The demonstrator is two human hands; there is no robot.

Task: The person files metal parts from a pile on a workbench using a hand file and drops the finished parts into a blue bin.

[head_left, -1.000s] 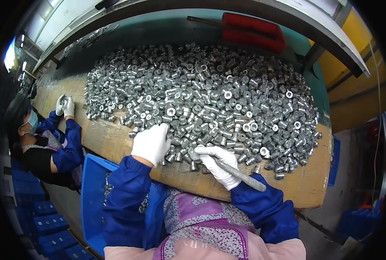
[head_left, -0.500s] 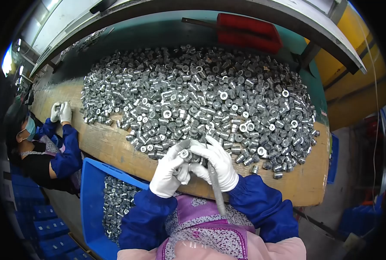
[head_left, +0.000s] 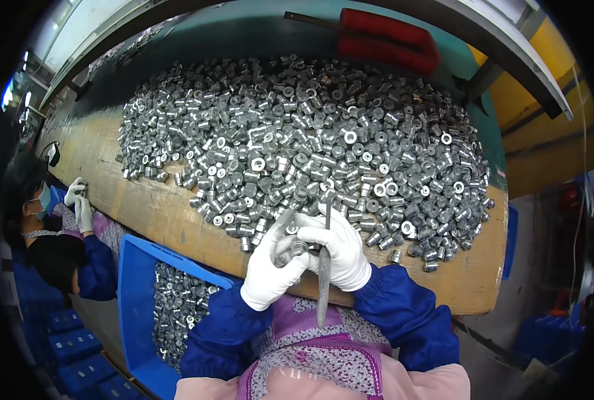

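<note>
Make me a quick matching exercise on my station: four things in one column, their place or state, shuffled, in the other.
Column 1
1. Red tray
2. Right hand
3. Blue bin
4. Metal pile

Column 2
A. Spread across the table
B. Beside the table's near edge, with metal pieces inside
C. Behind the pile, toward the far side
D. White-gloved, gripping a grey tool

Pairs: 1-C, 2-D, 3-B, 4-A

Partial view, near edge of worktop (head_left: 177,213)
I can't make out the whole metal piece (head_left: 299,247), fingers of left hand (head_left: 272,268) covering it; left sleeve (head_left: 223,340) hides part of blue bin (head_left: 134,307).
</note>
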